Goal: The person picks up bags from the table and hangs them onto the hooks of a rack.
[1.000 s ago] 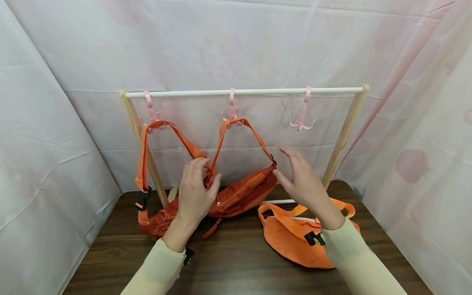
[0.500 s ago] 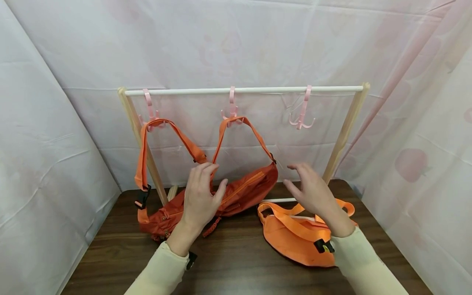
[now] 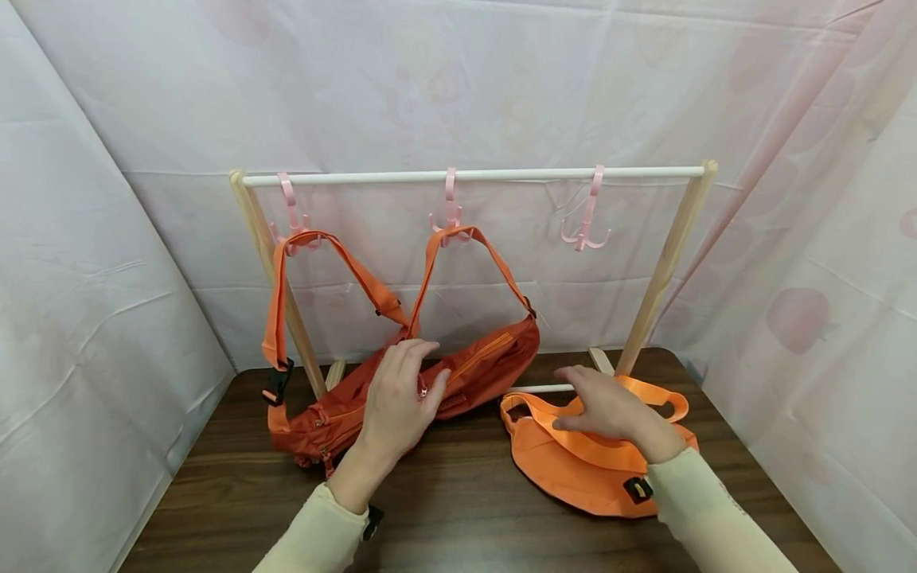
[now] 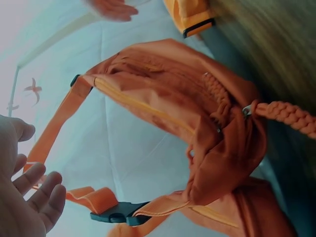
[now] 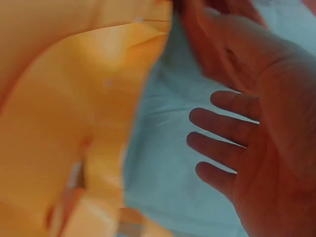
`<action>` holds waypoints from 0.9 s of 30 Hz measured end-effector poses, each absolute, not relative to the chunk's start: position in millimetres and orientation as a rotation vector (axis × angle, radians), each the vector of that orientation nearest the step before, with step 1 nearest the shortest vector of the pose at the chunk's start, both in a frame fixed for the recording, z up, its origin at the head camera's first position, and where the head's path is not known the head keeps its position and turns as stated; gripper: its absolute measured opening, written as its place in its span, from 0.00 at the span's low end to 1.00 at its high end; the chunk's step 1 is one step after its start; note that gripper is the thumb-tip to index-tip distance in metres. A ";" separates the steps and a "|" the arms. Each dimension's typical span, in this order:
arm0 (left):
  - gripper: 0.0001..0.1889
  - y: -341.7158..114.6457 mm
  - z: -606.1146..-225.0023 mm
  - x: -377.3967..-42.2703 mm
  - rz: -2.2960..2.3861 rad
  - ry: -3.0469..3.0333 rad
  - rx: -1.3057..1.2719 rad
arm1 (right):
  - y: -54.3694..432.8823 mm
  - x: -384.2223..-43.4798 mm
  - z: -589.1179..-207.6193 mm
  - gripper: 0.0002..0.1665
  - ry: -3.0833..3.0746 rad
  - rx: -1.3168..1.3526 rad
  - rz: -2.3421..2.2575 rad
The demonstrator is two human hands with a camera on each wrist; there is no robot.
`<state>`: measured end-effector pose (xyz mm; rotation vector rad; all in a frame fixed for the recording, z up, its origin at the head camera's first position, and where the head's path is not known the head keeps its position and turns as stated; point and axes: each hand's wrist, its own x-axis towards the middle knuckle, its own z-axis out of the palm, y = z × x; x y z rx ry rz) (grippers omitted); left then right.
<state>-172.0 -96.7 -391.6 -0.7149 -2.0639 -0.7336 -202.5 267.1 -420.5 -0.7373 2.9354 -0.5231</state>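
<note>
My left hand [image 3: 401, 398] hovers in front of two rust-red waist bags, its fingers loosely bent around nothing. One waist bag [image 3: 494, 358] hangs by its orange strap from the middle hook [image 3: 451, 211]. The other waist bag [image 3: 322, 426] rests on the table, its strap [image 3: 275, 310] looped over the left hook [image 3: 290, 207]. At the right, a bright orange waist bag [image 3: 566, 477] lies flat on the table. Over its strap is my right hand [image 3: 612, 410], fingers extended and apart; the right wrist view shows nothing in the palm [image 5: 276, 133].
A rack with a white bar [image 3: 523, 174] and wooden legs [image 3: 666, 270] stands at the back of the dark wooden table [image 3: 458, 525]. A third pink hook [image 3: 587, 215] bears no bag. Pale curtains [image 3: 802, 318] enclose the back and sides.
My right hand has moved down and slightly right, from beside the middle bag to over the orange bag. My left hand has drifted lower and slightly right. The orange bag's strap has shifted.
</note>
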 end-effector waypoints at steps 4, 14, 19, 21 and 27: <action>0.21 -93.8 -400.1 -170.8 -0.712 -2.098 -0.761 | 267.9 -203.5 -441.1 0.60 2.913 -0.728 -0.391; 0.22 -84.7 -424.3 -165.1 -0.696 -2.276 -0.837 | 264.4 -202.9 -465.8 0.64 2.899 -0.726 -0.131; 0.23 -82.9 -432.7 -164.2 -0.685 -2.282 -0.847 | 265.2 -206.0 -471.6 0.61 2.903 -0.749 -0.096; 0.23 -82.3 -434.7 -163.9 -0.690 -2.288 -0.844 | 265.3 -206.6 -472.7 0.59 2.913 -0.762 -0.066; 0.22 -80.6 -438.7 -162.0 -0.682 -2.326 -0.836 | 264.3 -207.2 -476.0 0.56 2.929 -0.778 0.009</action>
